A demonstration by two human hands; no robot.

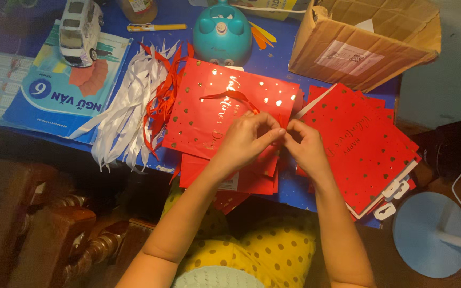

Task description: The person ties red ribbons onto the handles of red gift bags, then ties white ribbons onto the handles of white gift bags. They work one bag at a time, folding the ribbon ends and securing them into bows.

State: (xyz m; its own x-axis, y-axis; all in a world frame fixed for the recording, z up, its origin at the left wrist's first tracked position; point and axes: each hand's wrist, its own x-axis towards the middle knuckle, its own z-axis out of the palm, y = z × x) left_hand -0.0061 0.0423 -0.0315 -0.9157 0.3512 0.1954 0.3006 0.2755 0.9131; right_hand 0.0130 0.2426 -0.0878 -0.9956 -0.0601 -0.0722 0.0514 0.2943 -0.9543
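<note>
Both Hands Pinch a Red Ribbon Over a Red Gift Bag

Now the left hand (249, 140) and the right hand (306, 145) meet fingertip to fingertip above the blue table (276, 61), each grip closed on the end of a thin red ribbon (230, 97). That ribbon loops up in an arc across a flat red gift bag (209, 106) dotted with gold hearts, which lies on top of a few more red sheets at the table's near edge. Just right of the hands, a fanned stack of matching red bags (366, 146) lies at an angle. To the left sits a loose bundle of white ribbons (126, 109), with red strands tangled along its right side. Farther back stand a teal round device (222, 34), a cardboard box (364, 40) and a toy bus (81, 29) resting on a blue schoolbook (54, 98).
</note>
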